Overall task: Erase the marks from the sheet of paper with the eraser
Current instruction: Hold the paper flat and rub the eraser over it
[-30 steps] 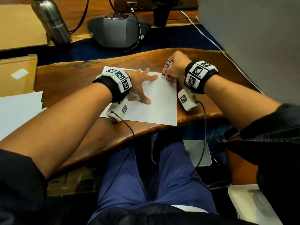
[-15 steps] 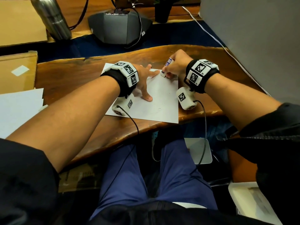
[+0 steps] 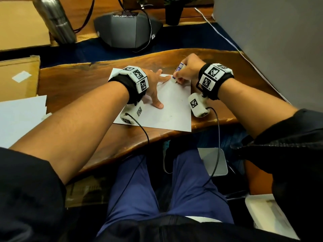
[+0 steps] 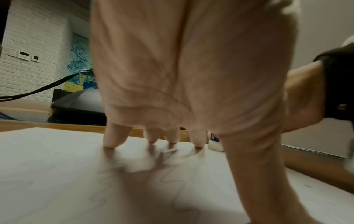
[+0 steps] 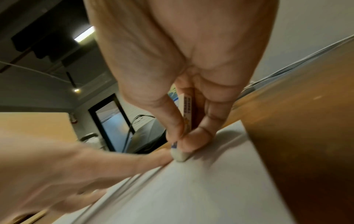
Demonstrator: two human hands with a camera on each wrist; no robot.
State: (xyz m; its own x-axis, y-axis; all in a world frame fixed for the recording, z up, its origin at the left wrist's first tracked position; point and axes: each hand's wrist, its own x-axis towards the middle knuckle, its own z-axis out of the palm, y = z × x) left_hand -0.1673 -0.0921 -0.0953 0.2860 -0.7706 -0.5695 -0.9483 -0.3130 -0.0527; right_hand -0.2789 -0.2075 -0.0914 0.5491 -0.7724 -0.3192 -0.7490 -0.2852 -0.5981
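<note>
A white sheet of paper (image 3: 172, 109) lies on the wooden desk (image 3: 78, 79), with faint wavy pencil marks (image 4: 172, 180) under my left palm. My left hand (image 3: 155, 88) presses on the sheet with straight, spread fingers (image 4: 113, 139). My right hand (image 3: 188, 70) pinches a white eraser (image 3: 175, 76) in a blue printed sleeve. The eraser's bare tip (image 5: 180, 156) touches the paper near its far edge, right beside my left index fingertip (image 5: 159, 157). The eraser (image 4: 215, 144) also shows past my left fingers.
A grey conference phone (image 3: 127, 30) with cables sits beyond the desk, a steel bottle (image 3: 56, 20) to its left and a dark pot (image 3: 173, 13) to its right. Cardboard (image 3: 17, 75) and loose sheets (image 3: 19, 116) lie left. A grey partition (image 3: 272, 41) stands right.
The eraser tip has shifted slightly left along the paper's far edge, ending against my left index fingertip. My left hand stays pressed on the sheet.
</note>
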